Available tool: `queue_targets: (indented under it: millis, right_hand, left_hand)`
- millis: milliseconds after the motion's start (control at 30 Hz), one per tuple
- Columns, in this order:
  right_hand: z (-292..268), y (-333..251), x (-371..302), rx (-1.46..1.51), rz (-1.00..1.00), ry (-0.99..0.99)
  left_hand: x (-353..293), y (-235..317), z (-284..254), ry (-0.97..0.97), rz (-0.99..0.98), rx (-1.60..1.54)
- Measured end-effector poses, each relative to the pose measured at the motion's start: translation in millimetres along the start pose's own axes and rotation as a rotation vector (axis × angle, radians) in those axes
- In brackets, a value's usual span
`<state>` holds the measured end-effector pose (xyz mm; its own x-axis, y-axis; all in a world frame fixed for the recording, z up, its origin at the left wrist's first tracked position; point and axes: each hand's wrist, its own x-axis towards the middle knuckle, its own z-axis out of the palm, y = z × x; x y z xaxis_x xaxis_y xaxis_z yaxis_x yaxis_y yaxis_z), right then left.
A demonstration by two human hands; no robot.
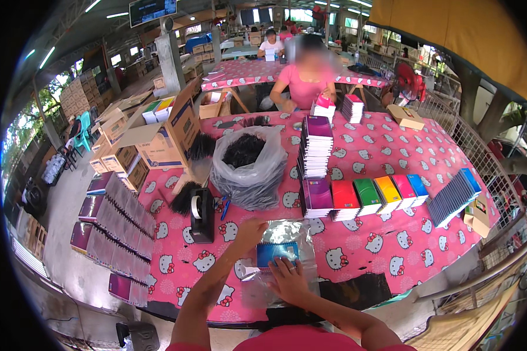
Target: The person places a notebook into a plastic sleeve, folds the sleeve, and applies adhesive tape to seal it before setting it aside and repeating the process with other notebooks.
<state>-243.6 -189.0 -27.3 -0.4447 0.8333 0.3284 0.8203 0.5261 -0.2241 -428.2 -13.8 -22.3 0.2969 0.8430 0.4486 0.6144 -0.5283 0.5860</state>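
Note:
A small blue spiral notebook (277, 253) lies inside a clear plastic bag (287, 234) on the pink patterned table (380, 251), close to me. My right hand (288, 281) lies flat on the notebook's near edge, fingers spread. My left hand (250, 231) pinches the bag's left edge just beside the notebook. A black tape dispenser (201, 214) stands left of my left hand.
Beyond the bag stand a tall pile of notebooks (315, 146), a row of coloured notebook stacks (369, 196) and a grey sack of black coils (249, 167). Cardboard boxes (164, 134) crowd the left. A person in pink (306, 76) works across the table.

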Motion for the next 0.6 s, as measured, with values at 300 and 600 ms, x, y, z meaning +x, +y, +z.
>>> queue_targets:
  millis: [300, 600]
  right_hand:
    - [3.7, 0.8, -1.0, 0.009, 0.016, -0.005]
    - [5.8, -3.8, -0.1, -0.012, 0.002, -0.02]
  left_hand:
    - [25.6, -37.3, 49.9, -0.335, 0.256, 0.377]
    - [13.3, 17.2, 3.5, -0.341, 0.06, 0.13]
